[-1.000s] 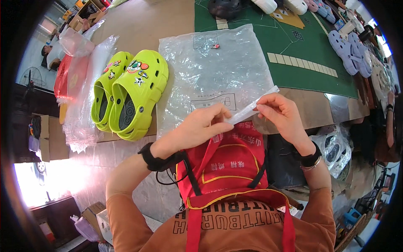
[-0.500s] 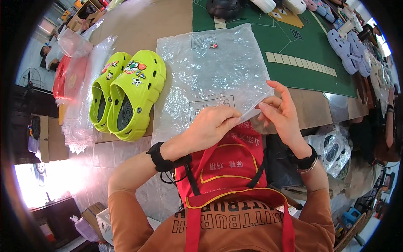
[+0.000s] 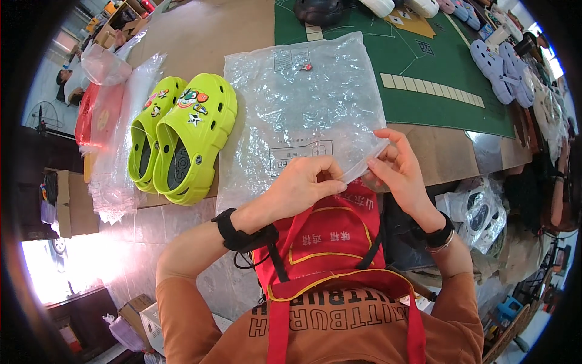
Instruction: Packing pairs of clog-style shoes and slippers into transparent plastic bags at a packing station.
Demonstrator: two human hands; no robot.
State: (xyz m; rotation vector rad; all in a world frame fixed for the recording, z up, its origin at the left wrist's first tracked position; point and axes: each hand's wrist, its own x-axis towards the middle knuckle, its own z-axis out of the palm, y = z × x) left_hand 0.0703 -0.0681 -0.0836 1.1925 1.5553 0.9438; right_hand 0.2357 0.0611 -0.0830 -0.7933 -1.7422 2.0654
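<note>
A clear plastic bag (image 3: 291,103) lies flat on the table in front of me, its near edge lifted toward my body. My left hand (image 3: 312,182) pinches that edge between thumb and fingers. At the bag's near right corner, my right hand (image 3: 394,167) grips the same edge with thumb and bent fingers, the index finger extended along it. A short strip of the edge spans the gap between both hands. Through the film shows a small red-and-white charm (image 3: 307,67) near the far end. Left of the bag stands a pair of lime-green clogs (image 3: 197,139) with colourful charms on top.
A stack of clear bags (image 3: 115,176) and a red plastic packet (image 3: 94,118) lie at the table's left. On the green mat (image 3: 436,73) are black and white clogs at the back and lavender clogs (image 3: 503,70) at right. Bagged white clogs (image 3: 476,209) sit below the table's right edge.
My right hand has shifted slightly down and left, its index finger lowering onto the bag's edge. The left hand stays pinched on the edge. The view has tilted a little.
</note>
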